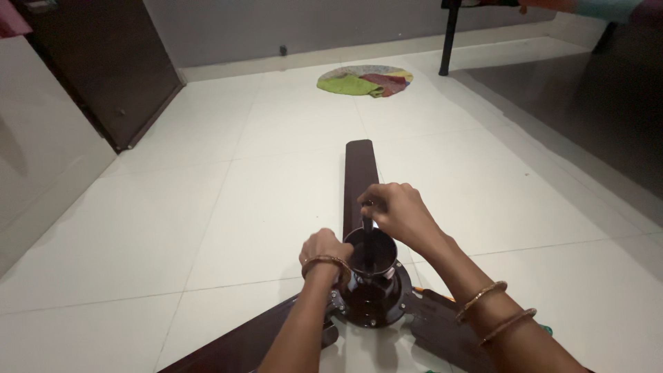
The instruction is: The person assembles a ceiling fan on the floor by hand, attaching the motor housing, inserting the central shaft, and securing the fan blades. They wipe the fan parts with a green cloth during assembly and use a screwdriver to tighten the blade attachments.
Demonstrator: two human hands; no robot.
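Between right-hand fingers (378, 200), dark rod (368, 238) above fan cup (371, 257)

The floor (207, 207) left of the far fan blade (361, 179) is bare tile; free passage is afforded there. Right of the blade, open tile is likewise seen. Near ground is blocked by the fan hub (373, 297) and two near blades. Far off, a round cloth mat (364, 80) and a black furniture leg (450, 38) are noted. A dark door (110, 62) bounds the far left.
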